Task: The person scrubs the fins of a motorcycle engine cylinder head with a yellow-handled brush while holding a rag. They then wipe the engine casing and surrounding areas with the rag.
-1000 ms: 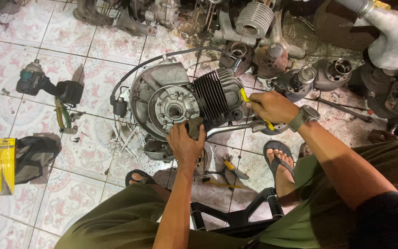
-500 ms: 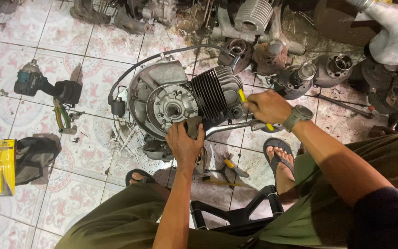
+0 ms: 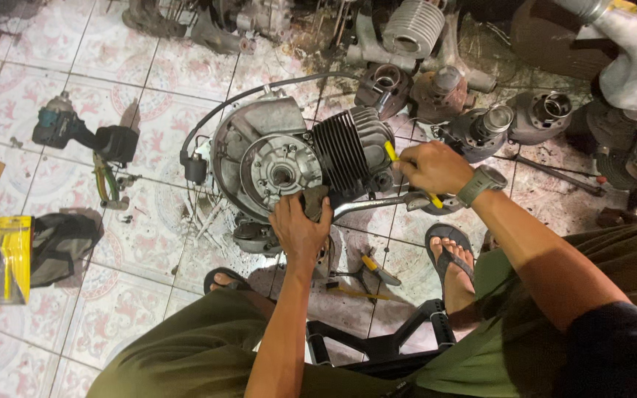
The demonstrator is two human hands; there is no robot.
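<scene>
L hand on engine, R hand w/ yellow screwdriver
</scene>
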